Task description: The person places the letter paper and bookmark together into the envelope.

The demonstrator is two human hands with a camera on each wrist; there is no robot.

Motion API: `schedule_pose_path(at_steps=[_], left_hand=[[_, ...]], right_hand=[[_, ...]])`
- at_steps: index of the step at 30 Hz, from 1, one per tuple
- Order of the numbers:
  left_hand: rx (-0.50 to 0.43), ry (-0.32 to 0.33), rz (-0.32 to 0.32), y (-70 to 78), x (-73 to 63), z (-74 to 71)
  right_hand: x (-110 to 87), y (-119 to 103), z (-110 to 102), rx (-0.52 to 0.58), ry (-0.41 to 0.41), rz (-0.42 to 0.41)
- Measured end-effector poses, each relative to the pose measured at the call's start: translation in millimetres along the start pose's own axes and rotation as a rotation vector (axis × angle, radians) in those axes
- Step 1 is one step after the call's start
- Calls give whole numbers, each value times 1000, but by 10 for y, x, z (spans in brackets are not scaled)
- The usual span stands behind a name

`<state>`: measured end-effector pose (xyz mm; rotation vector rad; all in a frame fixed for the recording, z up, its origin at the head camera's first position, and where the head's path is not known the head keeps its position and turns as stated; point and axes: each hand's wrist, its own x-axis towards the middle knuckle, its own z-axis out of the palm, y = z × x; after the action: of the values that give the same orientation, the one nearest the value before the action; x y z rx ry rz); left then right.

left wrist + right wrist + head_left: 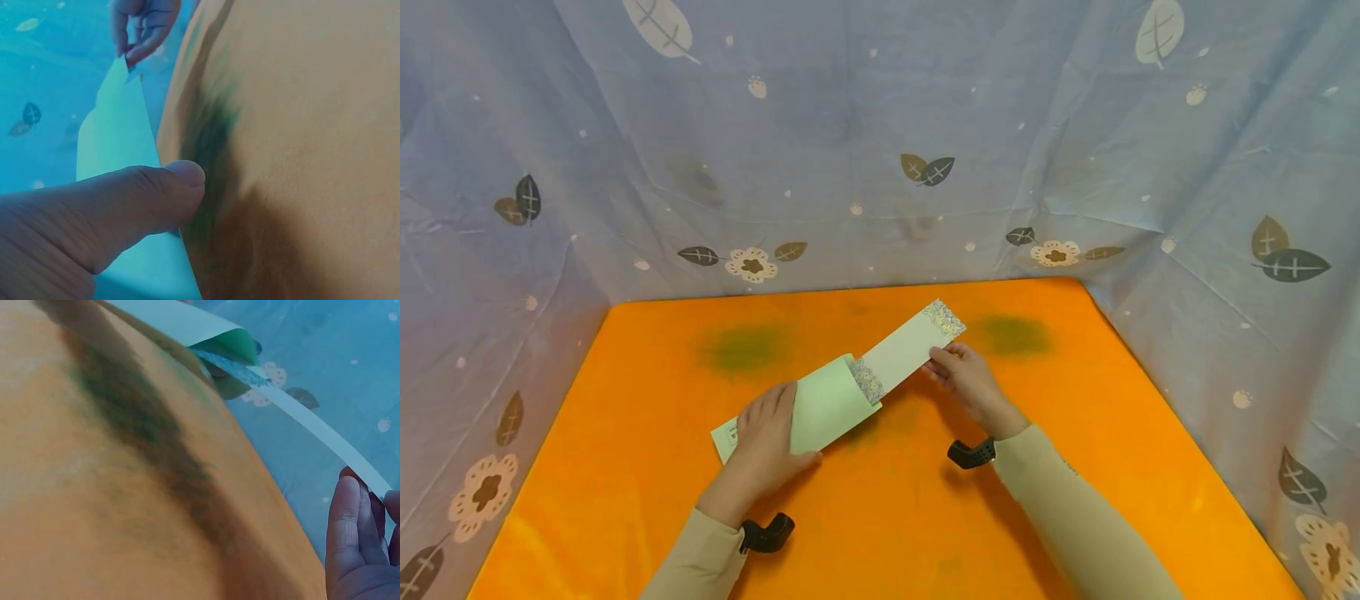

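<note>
A pale green envelope (829, 404) is tilted above the table, its mouth facing up and right. My left hand (766, 446) grips its lower left part, with the thumb (150, 200) along the near edge in the left wrist view. From the mouth sticks a white card (901, 352) with speckled grey-yellow bands at its outer end and beside the opening; its inner end is hidden. My right hand (972, 385) pinches the card's near edge close to the outer end. In the right wrist view the card (319, 428) appears edge-on, and the envelope's mouth (234, 347) gapes around it.
An orange cloth (647, 492) covers the table and carries two dark green smudges. Grey-blue curtains (850, 125) printed with leaves and flowers stand at the back and both sides. A black wrist device (767, 533) is on each wrist.
</note>
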<state>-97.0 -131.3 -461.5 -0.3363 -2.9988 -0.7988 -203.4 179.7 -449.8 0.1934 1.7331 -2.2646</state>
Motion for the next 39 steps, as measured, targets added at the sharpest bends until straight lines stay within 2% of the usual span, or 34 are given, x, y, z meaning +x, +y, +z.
schedule_pose_path(at_steps=[7,12,15,18,25,33,39], left_hand=[[-12,11,1,7,25,13],[-21,44,12,15,44,4],[-18,66,23,18,55,-4],[-16,73,27,20,62,-5],[-13,72,42,7,56,8],[2,60,47,3,37,29],[7,59,47,16,31,27]], right_hand=[[-7,95,-3,-76,-40,-4],[-20,161,-10,-136,-115,18],[-25,184,0,-141,-151,14],[-29,186,4,-135,-154,0],[-16,140,-58,-95,-99,-50],[-3,52,-122,-44,85,-73],[-18,40,-146,-85,109,-120]])
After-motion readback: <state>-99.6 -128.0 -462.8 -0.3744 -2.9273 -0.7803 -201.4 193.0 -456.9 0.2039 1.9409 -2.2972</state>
